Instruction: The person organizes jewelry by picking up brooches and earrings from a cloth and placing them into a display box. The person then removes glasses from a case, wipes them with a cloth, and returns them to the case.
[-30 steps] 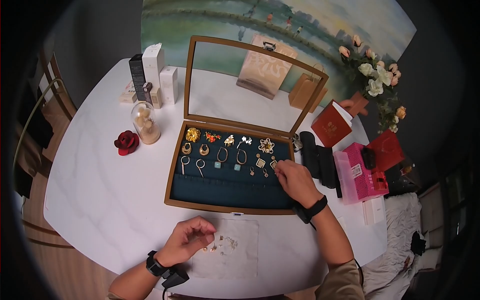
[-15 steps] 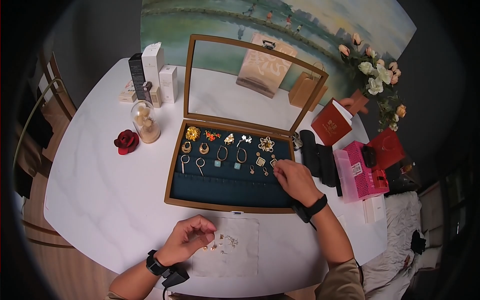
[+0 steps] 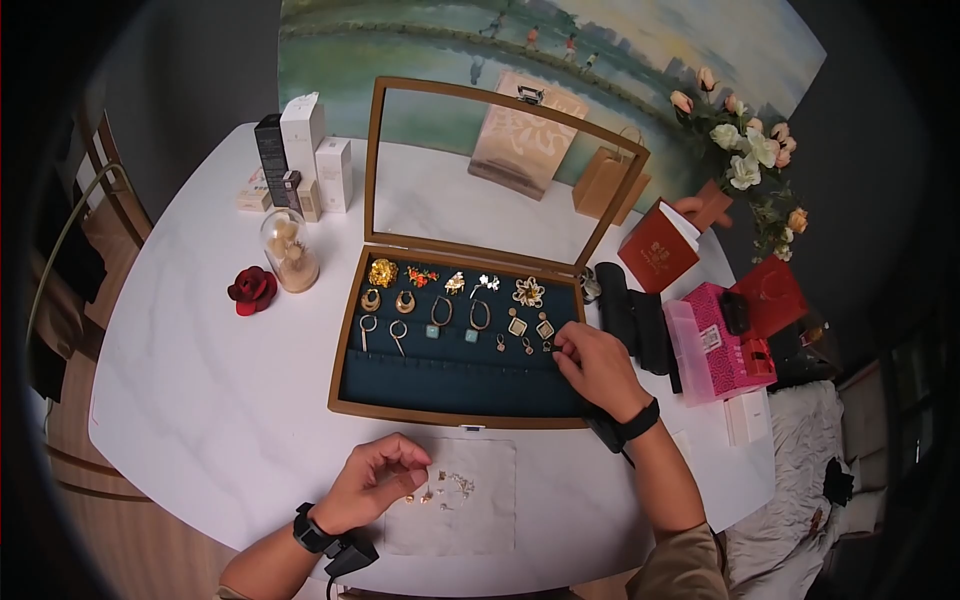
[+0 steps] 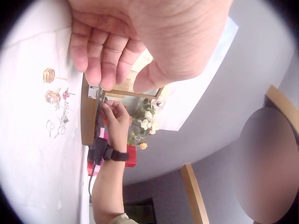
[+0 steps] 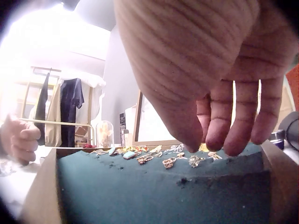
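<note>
My right hand (image 3: 598,368) reaches over the right side of the jewellery case (image 3: 457,415), its thumb and fingertips pinching a small drop earring (image 3: 547,347). Two similar small earrings (image 3: 527,345) hang just left of it, and a pair of square earrings (image 3: 545,328) sits behind. In the right wrist view, the fingertips come down close over the dark teal lining (image 5: 154,191). My left hand (image 3: 368,482) hovers at the grey cloth (image 3: 485,530), fingers loosely bent and thumb apart, holding nothing. Several small gold and silver stud earrings (image 4: 52,96) lie on that cloth.
The glass lid (image 3: 375,170) stands raised behind the case. Boxes (image 3: 335,175), a glass dome (image 3: 290,255) and a red flower (image 3: 254,290) stand left. To the right are a dark roll-shaped case (image 3: 613,300), a red box (image 3: 660,245) and a pink box (image 3: 705,335).
My right fingertips have shifted slightly down and away from the right square earring, which now shows fully. A third small earring has come into sight at them. The left hand stays put.
</note>
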Motion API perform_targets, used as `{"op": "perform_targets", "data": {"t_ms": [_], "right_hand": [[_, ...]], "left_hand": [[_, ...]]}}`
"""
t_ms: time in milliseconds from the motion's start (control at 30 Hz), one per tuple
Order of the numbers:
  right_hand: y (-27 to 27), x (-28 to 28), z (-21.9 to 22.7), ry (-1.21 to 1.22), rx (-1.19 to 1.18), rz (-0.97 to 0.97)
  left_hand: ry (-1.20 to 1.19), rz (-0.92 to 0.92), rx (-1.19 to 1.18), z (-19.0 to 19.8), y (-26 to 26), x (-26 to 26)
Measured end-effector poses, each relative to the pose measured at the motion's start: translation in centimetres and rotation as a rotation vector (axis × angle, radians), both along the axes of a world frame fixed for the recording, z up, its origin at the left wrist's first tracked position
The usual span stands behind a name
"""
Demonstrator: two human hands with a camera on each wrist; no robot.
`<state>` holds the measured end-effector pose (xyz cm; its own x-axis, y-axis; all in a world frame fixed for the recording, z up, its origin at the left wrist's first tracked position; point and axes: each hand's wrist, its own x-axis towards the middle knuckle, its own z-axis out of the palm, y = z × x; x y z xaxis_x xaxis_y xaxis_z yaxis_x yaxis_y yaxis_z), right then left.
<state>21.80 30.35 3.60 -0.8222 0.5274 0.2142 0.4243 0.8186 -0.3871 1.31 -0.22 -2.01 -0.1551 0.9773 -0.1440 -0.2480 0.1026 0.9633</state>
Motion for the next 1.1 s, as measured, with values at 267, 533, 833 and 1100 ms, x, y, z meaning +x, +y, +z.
{"op": "perform_targets", "data": {"t_ms": [267,533,833,1100], "right_hand": [[-3.4,3.0,0.9,0.227,-0.054,-0.083],[-9.5,6.0,0.4,0.202,-0.438,-0.002],[-11.8,4.5,-2.2,0.159,-0.688,0.315],[-14.0,4.6,-5.9,0.154,-0.691,0.367]], "left_hand": [[0.008,0.005,0.002,0.2,0.1,-0.1],[0.022,0.128,0.184,-0.3,0.3,0.1],[0.216,0.303,0.172,-0.8,-0.3,-1.2],[0.31,0.316,0.142,0.0,-0.1,-0.9]]}}
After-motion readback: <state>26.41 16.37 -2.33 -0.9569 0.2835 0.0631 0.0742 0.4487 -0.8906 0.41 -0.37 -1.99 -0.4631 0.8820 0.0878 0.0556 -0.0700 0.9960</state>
